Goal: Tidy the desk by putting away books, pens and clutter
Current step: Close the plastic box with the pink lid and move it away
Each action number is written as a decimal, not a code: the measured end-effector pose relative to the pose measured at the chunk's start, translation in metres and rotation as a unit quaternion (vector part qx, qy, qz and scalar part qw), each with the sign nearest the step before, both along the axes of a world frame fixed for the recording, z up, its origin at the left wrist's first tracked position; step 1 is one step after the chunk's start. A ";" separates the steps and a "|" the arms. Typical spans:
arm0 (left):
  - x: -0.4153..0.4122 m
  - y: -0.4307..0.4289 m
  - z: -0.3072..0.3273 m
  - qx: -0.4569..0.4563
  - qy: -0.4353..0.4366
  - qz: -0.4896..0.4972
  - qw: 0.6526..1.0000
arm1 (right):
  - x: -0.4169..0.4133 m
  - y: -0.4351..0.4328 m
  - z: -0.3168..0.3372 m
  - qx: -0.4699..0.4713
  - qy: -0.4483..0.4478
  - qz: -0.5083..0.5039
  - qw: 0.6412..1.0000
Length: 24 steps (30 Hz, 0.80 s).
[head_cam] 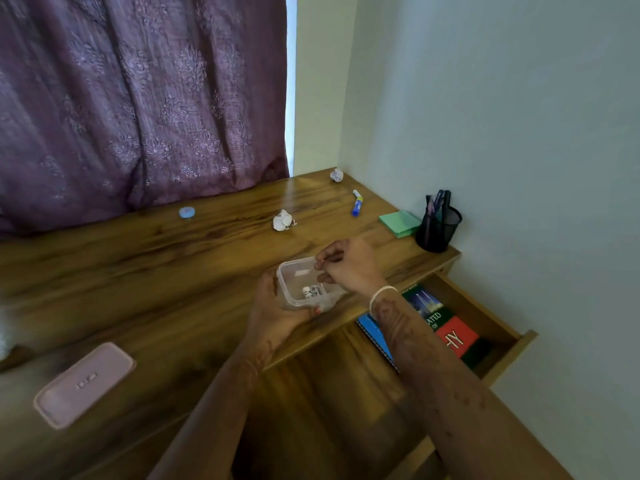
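Note:
My left hand (273, 313) grips a small clear plastic container (301, 284) from below, just above the desk's front edge. A few small black-and-white clips lie in its bottom. My right hand (346, 265) hovers over the container's far rim, fingertips pinched on something tiny that I cannot make out. Its pink lid (85, 384) lies on the desk at the near left. Two crumpled paper balls (283, 220) (336, 174), a blue marker (356, 203) and a small blue round object (187, 212) lie further back on the desk.
An open drawer (502, 320) at the right holds books (446, 327) and a blue notebook. Green sticky notes (400, 223) and a black mesh pen holder (438, 230) stand at the desk's right end by the wall. A purple curtain (138, 98) hangs behind.

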State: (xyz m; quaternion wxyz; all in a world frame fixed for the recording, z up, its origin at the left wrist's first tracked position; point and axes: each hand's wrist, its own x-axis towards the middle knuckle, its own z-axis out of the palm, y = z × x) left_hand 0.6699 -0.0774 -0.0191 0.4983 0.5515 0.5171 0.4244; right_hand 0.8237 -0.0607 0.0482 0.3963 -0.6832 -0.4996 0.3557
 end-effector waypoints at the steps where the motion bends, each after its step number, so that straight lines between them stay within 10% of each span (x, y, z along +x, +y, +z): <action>1: 0.000 -0.003 0.001 0.001 0.001 0.005 1.000 | 0.004 -0.003 0.003 0.006 0.027 -0.011 1.000; 14: 0.023 0.052 -0.006 -0.020 0.000 0.051 0.998 | 0.059 0.066 -0.015 -0.001 0.130 -0.107 0.986; 24: 0.065 0.101 -0.028 -0.046 0.009 0.080 0.996 | 0.114 0.161 -0.022 -0.040 -0.195 -0.059 0.978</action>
